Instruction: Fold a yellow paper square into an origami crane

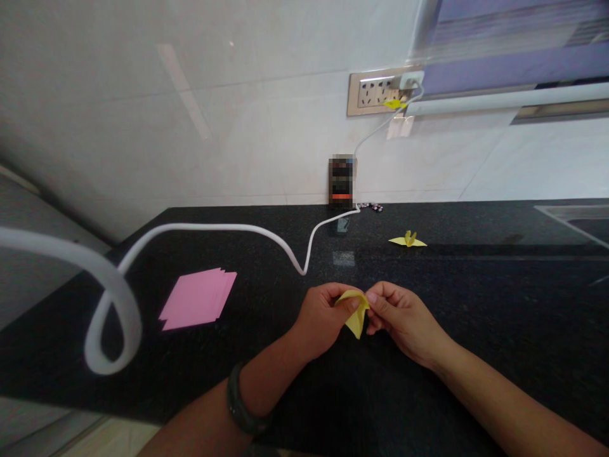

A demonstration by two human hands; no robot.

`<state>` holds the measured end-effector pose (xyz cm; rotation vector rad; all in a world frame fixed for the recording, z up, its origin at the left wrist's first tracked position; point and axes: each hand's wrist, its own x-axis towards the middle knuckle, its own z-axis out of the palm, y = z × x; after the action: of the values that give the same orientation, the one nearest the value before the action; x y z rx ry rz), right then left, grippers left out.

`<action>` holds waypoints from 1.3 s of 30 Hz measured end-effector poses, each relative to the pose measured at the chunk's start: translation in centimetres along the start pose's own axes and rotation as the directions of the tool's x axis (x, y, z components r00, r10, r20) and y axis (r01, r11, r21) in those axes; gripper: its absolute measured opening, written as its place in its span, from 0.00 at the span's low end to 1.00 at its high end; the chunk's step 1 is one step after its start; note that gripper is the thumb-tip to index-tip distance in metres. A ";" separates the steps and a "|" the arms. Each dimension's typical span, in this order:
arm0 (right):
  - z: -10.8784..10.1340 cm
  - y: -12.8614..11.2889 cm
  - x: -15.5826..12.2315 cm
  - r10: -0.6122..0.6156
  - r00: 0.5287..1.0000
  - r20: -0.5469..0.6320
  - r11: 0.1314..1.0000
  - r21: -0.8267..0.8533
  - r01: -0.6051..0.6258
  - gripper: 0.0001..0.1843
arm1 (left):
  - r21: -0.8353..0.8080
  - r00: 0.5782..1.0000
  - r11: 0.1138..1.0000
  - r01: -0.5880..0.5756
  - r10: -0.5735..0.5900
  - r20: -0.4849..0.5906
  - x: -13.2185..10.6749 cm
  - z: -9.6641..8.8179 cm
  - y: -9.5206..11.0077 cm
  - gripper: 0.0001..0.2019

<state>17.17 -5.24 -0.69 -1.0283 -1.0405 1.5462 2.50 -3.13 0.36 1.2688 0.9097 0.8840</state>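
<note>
Between my two hands is a folded piece of yellow origami paper, with one point hanging down. My left hand pinches its left side between thumb and fingers. The thumb and fingertips of my right hand are closed on its upper right corner. Both hands are just above the black countertop. A finished yellow paper crane stands on the counter beyond my right hand, wings spread. The fingers behind the paper are partly hidden.
A stack of pink paper lies at left. A thick white cable loops across the left foreground to a phone leaning against the wall. Its charger is in the wall socket. A sink edge shows at far right.
</note>
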 end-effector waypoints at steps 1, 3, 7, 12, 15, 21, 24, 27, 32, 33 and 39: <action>0.0 0.1 0.0 -0.013 1.000 -0.002 1.000 -0.020 0.013 0.12 | -0.001 1.000 1.000 0.006 -0.006 0.000 0.0 0.0 0.1 0.10; -0.1 0.3 0.0 -0.028 1.000 -0.004 0.998 -0.051 0.028 0.12 | 0.003 1.000 1.000 0.010 -0.010 0.002 0.0 0.1 0.1 0.10; -0.1 0.5 0.1 -0.040 0.999 -0.002 0.995 -0.088 0.040 0.12 | 0.010 0.999 1.000 0.017 -0.016 -0.033 0.0 0.1 -0.1 0.10; 0.0 0.3 0.0 -0.048 0.998 0.033 0.998 -0.044 0.049 0.11 | -0.021 0.997 0.998 0.052 -0.053 -0.064 0.0 0.2 -0.1 0.10; 0.1 0.2 -0.1 -0.035 0.999 0.038 0.999 0.012 0.035 0.11 | -0.072 0.997 0.996 0.050 -0.054 -0.048 0.0 0.2 0.1 0.10; 0.4 0.0 -0.2 0.013 0.999 0.037 0.997 0.081 -0.016 0.11 | -0.093 0.999 0.995 0.040 -0.042 -0.024 -0.1 0.1 0.0 0.10; 0.6 0.0 -0.2 0.017 0.999 0.032 0.995 0.099 -0.020 0.11 | -0.092 0.999 0.995 0.032 -0.035 -0.030 -0.1 0.1 0.0 0.10; 0.7 -0.1 -0.2 0.015 0.999 0.037 0.993 0.112 -0.019 0.11 | -0.104 0.999 0.994 0.041 -0.044 -0.023 -0.1 0.2 0.1 0.10; 0.7 -0.1 -0.2 0.029 0.998 0.047 0.992 0.121 -0.034 0.11 | -0.081 0.998 0.996 0.039 -0.043 -0.043 -0.1 0.2 0.1 0.12; 0.6 -0.1 -0.2 0.029 0.999 0.046 0.992 0.120 -0.034 0.11 | -0.079 0.998 0.996 0.038 -0.042 -0.048 -0.1 0.2 0.1 0.12; 0.6 -0.1 -0.2 0.028 0.999 0.034 0.993 0.110 -0.032 0.12 | -0.068 0.999 0.997 0.033 -0.035 -0.028 -0.2 0.3 0.0 0.12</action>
<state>16.67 -5.49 -0.44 -0.9493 -0.9543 1.6307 2.66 -3.39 0.41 1.1821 0.9143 0.9015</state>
